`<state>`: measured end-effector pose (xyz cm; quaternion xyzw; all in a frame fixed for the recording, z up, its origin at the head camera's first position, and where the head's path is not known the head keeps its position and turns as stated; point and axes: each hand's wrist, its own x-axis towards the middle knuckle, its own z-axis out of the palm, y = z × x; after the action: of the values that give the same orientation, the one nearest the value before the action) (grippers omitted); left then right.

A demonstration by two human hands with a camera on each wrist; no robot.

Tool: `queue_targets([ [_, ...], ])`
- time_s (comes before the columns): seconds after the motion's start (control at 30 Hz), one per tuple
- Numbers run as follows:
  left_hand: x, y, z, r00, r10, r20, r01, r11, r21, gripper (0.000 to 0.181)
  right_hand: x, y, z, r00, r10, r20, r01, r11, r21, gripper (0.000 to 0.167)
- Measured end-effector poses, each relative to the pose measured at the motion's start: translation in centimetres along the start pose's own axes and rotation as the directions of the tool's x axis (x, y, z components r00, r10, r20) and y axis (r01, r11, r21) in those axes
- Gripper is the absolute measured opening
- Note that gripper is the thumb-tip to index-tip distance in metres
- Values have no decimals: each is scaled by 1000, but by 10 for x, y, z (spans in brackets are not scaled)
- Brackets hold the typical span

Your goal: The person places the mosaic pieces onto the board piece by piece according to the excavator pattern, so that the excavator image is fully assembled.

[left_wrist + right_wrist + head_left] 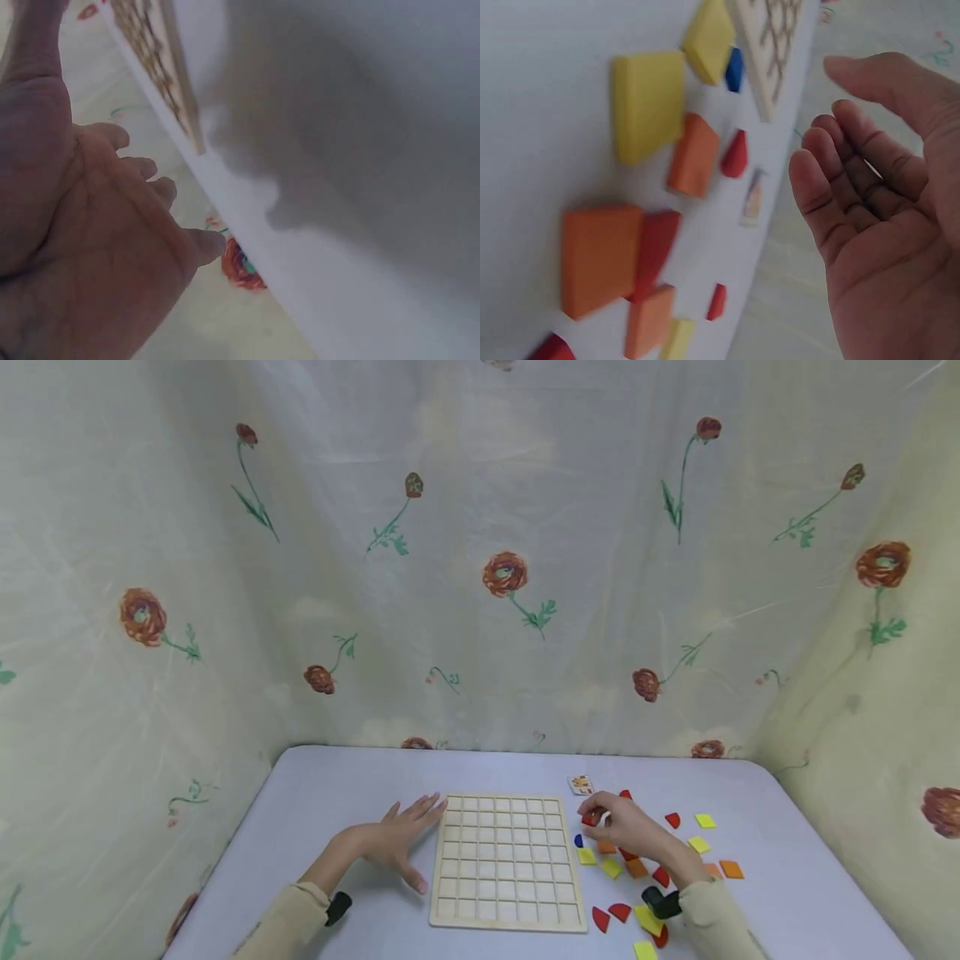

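My left hand point(393, 839) is spread with its fingertips at the upper left edge of a pale wooden grid board point(438, 877). In the left wrist view the palm point(97, 225) holds nothing, and the board point(174, 67) stands beyond the fingers. Right of the board, my right hand point(624, 824) hovers with bent fingers over a red piece point(590, 819). The right wrist view shows thumb and fingers apart on that hand point(885, 210), with nothing between them; a red piece point(735, 155) lies on the table near a blue piece point(734, 70).
Loose yellow point(611, 867), orange point(731, 869) and red point(601, 919) pieces lie scattered right of the board, some under my right forearm. A small picture card point(581, 785) lies beyond the board's upper right corner. Flowered cloth point(450, 610) hangs around the table's back and sides.
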<state>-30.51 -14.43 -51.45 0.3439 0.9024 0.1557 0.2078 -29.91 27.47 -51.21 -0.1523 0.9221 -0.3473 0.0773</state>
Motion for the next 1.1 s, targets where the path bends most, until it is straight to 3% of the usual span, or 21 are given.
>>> queue_targets([
  [0.13,3,1,12,999,-30,16,30,999,27,125,4,5,12,998,-5,59,6,1000,-19,19],
  [0.37,1,4,27,999,-52,5,52,998,33,123,7,7,24,996,45,83,-40,998,-55,16],
  [0.73,-1,17,26,996,-91,-25,92,994,65,125,5,5,21,992,92,87,-85,992,-91,10],
  [1.1,1,12,31,996,-82,-25,83,995,46,128,5,6,25,979,206,5,-201,961,-188,16],
])
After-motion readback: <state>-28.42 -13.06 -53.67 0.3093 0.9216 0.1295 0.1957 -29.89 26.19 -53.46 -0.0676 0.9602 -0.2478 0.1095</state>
